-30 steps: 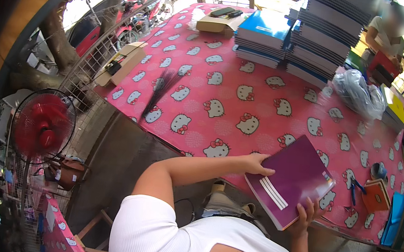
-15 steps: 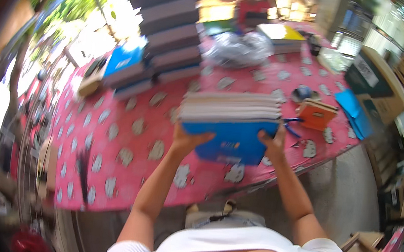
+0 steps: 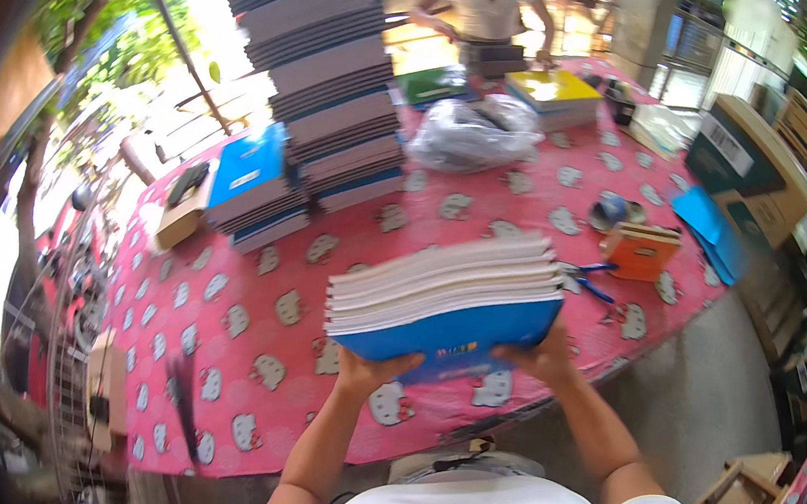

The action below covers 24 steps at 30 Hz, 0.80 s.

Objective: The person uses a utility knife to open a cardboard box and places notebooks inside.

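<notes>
A thick stack of blue-covered books [image 3: 490,328] is held above the pink tablecloth, white page edges up and blue cover toward me. My left hand [image 3: 371,370] grips its lower left part, thumb across the cover. At the lower right, my right hand [image 3: 542,358] holds it the same way. The other fingers of both hands are hidden by the books. The stack leans, its left end lower than its right. Beyond it rises a tall pile of books [image 3: 330,72] in grey and blue layers, beside a shorter pile of blue books [image 3: 250,173].
Pliers with blue handles [image 3: 593,280], an orange box-like block [image 3: 640,251] and tape rolls [image 3: 610,213] lie to the right. Farther back are a plastic bag [image 3: 476,135], yellow-topped books [image 3: 554,91] and another person [image 3: 484,5]. A dark long tool [image 3: 183,406] lies at left.
The stack of books has come nearer to me in both hands and has tilted, its left end dropping. At the far side, more of the other person shows.
</notes>
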Each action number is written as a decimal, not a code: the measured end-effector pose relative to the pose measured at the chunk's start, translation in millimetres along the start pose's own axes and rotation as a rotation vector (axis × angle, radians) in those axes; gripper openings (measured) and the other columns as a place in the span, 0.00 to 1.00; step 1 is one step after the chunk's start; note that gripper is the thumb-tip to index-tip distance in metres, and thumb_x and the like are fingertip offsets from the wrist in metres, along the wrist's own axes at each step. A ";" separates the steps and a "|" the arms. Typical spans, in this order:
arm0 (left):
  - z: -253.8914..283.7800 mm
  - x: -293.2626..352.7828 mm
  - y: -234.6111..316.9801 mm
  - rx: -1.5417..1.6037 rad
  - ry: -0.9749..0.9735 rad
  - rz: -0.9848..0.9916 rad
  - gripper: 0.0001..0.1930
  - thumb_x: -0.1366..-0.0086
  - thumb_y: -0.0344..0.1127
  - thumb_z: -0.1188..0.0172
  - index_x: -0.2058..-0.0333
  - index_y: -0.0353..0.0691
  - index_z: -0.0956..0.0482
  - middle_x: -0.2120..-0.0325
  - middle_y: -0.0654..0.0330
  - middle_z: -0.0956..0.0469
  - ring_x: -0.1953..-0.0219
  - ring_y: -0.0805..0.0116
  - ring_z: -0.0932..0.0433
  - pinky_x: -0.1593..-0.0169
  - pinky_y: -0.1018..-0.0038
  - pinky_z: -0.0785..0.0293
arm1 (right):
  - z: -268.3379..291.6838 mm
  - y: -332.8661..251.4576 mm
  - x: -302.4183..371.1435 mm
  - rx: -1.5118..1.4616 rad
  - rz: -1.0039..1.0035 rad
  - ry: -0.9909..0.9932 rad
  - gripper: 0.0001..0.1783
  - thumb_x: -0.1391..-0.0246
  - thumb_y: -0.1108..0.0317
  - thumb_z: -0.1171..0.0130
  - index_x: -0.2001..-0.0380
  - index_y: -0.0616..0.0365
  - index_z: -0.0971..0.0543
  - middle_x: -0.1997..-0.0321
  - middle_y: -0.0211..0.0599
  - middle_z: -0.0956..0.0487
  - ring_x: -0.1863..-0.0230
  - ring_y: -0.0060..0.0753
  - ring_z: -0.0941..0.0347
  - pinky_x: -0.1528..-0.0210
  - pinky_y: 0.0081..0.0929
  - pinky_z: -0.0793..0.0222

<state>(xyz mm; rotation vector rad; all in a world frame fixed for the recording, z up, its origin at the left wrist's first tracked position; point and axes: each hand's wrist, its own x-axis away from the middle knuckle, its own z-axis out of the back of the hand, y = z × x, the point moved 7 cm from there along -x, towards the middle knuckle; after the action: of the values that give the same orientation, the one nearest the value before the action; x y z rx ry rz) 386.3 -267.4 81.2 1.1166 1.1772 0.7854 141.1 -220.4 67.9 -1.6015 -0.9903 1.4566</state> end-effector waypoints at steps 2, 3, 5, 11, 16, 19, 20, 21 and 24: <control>54.9 2.9 25.2 -0.288 0.169 -0.317 0.40 0.65 0.37 0.21 0.52 0.34 0.30 0.56 0.56 0.27 0.55 0.64 0.28 0.50 0.67 0.29 | -41.1 -74.9 -45.7 0.350 0.237 -0.060 0.52 0.70 0.63 0.23 0.43 0.66 0.41 0.49 0.44 0.29 0.45 0.36 0.34 0.44 0.33 0.37; 82.2 7.6 42.1 -0.187 0.295 -0.415 0.42 0.65 0.40 0.20 0.50 0.33 0.32 0.54 0.56 0.29 0.53 0.63 0.29 0.49 0.66 0.29 | -57.7 -109.1 -67.1 0.386 0.440 0.085 0.49 0.69 0.65 0.24 0.44 0.67 0.40 0.49 0.44 0.29 0.46 0.36 0.33 0.44 0.33 0.37; 114.5 -16.8 89.4 0.185 0.452 -0.475 0.35 0.58 0.38 0.26 0.51 0.34 0.32 0.58 0.58 0.28 0.58 0.65 0.27 0.56 0.68 0.28 | -85.1 -137.7 -119.9 0.517 0.631 0.579 0.47 0.66 0.64 0.26 0.44 0.68 0.40 0.47 0.44 0.31 0.46 0.36 0.34 0.44 0.33 0.37; 211.3 -106.3 177.6 0.696 0.586 -0.564 0.21 0.42 0.36 0.38 0.52 0.38 0.30 0.61 0.61 0.26 0.60 0.68 0.26 0.58 0.68 0.26 | -269.5 -86.6 -242.5 -0.641 0.119 0.000 0.28 0.59 0.63 0.31 0.56 0.63 0.28 0.64 0.33 0.24 0.66 0.24 0.28 0.61 0.23 0.30; 337.3 -153.4 200.3 0.617 0.360 -0.576 0.20 0.37 0.43 0.43 0.51 0.39 0.31 0.57 0.60 0.27 0.53 0.67 0.28 0.48 0.68 0.31 | -342.4 -99.8 -341.7 -0.469 0.215 -0.091 0.23 0.60 0.60 0.31 0.63 0.64 0.24 0.68 0.35 0.22 0.68 0.24 0.25 0.67 0.21 0.27; 403.3 -176.5 150.4 0.560 0.545 -0.565 0.22 0.38 0.48 0.42 0.52 0.39 0.30 0.57 0.61 0.27 0.54 0.69 0.28 0.49 0.70 0.31 | -385.6 -77.5 -385.7 -0.355 0.093 -0.163 0.25 0.63 0.54 0.29 0.69 0.65 0.22 0.72 0.35 0.23 0.73 0.25 0.26 0.73 0.23 0.27; 415.0 -186.2 122.2 0.586 0.643 -0.415 0.22 0.38 0.48 0.43 0.51 0.42 0.30 0.57 0.63 0.26 0.53 0.68 0.28 0.48 0.69 0.33 | -393.0 -58.9 -403.9 -0.178 0.015 -0.170 0.28 0.65 0.50 0.29 0.71 0.66 0.22 0.72 0.36 0.22 0.75 0.25 0.26 0.74 0.23 0.28; 423.8 -195.3 92.9 0.607 0.736 -0.261 0.21 0.38 0.49 0.43 0.50 0.45 0.30 0.58 0.65 0.26 0.53 0.68 0.28 0.47 0.68 0.35 | -397.5 -39.9 -420.3 0.000 -0.066 -0.174 0.30 0.66 0.47 0.29 0.73 0.66 0.22 0.73 0.37 0.22 0.76 0.25 0.26 0.76 0.23 0.29; 470.6 -228.5 14.0 0.637 0.739 -0.195 0.22 0.40 0.50 0.41 0.51 0.47 0.29 0.58 0.66 0.25 0.52 0.67 0.28 0.46 0.68 0.37 | -420.0 17.2 -466.8 0.350 -0.214 -0.201 0.36 0.68 0.39 0.30 0.72 0.67 0.21 0.74 0.39 0.22 0.75 0.27 0.24 0.74 0.22 0.27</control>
<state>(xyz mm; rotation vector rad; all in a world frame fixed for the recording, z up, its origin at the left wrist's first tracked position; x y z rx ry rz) 787.3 -592.8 165.6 1.2195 2.2356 0.7031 534.4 -660.5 282.8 -1.0834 -0.9249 1.5612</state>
